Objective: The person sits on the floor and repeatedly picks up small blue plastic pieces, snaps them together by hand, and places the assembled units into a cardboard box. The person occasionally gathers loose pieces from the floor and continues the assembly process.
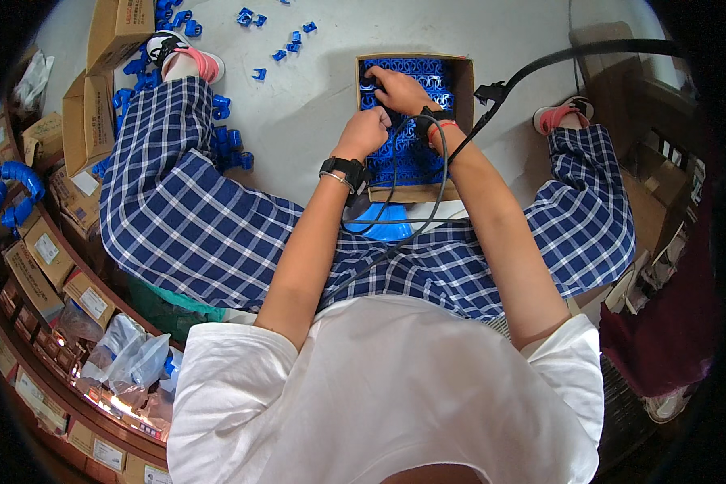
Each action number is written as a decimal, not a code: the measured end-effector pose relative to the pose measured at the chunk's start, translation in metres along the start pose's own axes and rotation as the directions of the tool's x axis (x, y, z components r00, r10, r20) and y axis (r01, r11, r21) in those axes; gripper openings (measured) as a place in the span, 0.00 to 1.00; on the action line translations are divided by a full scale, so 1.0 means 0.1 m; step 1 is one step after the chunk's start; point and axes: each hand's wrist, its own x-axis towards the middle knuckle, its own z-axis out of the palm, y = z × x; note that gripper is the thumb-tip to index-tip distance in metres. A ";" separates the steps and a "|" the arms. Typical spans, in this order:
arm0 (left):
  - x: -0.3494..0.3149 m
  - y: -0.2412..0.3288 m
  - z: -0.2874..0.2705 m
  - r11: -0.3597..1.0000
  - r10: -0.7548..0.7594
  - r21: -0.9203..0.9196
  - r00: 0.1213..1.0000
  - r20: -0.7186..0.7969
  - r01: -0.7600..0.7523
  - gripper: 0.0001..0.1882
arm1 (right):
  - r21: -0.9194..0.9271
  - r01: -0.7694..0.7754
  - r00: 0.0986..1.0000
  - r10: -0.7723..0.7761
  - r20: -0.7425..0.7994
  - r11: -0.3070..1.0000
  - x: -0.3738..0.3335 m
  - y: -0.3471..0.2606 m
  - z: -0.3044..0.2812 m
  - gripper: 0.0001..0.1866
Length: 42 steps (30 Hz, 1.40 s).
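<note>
- Right hand lies flat, fingers spread, on the blue plastic clips filling an open cardboard box.
- Left hand, curled into a fist, hovers at the box's left edge; its contents cannot be made out.
- Bare grey floor left of the box holds scattered loose clips.
- Black cables cross the box's near end.

Left hand fingers curled under, unseen.

bare grey floor lies open left of the cardboard box, though scattered blue clips dot it, and a black cable arcs over the box's right side.
</note>
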 end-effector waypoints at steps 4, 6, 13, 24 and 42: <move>0.00 0.01 -0.02 1.000 -0.015 -0.003 1.000 0.017 0.015 0.07 | -0.029 0.081 0.996 -0.082 -0.031 0.996 0.02 0.02 0.03 0.17; -0.01 0.01 -0.02 1.000 -0.013 0.000 1.000 0.016 0.013 0.07 | -0.049 0.106 0.994 -0.107 -0.024 0.993 0.03 0.03 0.06 0.16; 0.01 0.01 0.00 1.000 -0.004 -0.002 1.000 0.003 0.004 0.07 | -0.089 0.135 0.989 -0.129 0.077 0.987 0.13 0.08 0.00 0.16; 0.02 -0.03 0.03 0.998 0.051 0.034 0.999 -0.005 -0.051 0.06 | -0.157 0.123 0.991 -0.113 0.073 0.980 0.09 0.03 -0.01 0.16; 0.03 -0.06 0.06 0.997 0.061 0.040 0.998 -0.024 -0.060 0.07 | -0.166 0.113 0.993 -0.116 -0.012 0.980 0.05 -0.03 0.02 0.13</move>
